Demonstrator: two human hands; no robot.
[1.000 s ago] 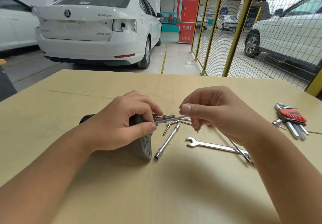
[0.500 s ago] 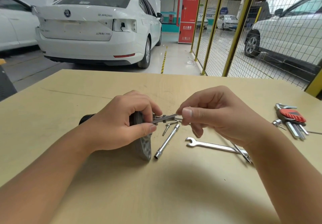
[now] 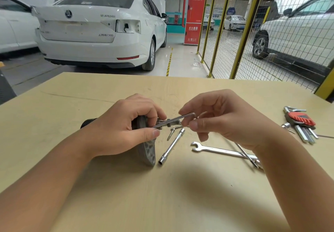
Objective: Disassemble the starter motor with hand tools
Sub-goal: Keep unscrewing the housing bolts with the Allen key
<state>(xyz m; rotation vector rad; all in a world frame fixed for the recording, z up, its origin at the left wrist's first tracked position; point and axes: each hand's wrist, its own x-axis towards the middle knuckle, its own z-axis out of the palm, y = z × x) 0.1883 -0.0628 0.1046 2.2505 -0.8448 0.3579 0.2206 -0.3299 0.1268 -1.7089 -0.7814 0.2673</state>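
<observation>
Since 0.5 s ago, the right hand [image 3: 224,121] has tilted the dark grey L-shaped hex key [image 3: 176,119] so its bent end shows between finger and thumb. Its long axis slopes down-left from that pinch to the dark cylindrical starter motor [image 3: 144,141], which lies on its side on the pale wooden table [image 3: 54,109], shaft end toward the right hand. The left hand [image 3: 126,127] grips the motor, thumb touching the key's tip. Just right of the motor lie a silver socket extension bar [image 3: 171,147] and a silver open-ended spanner [image 3: 216,149].
</observation>
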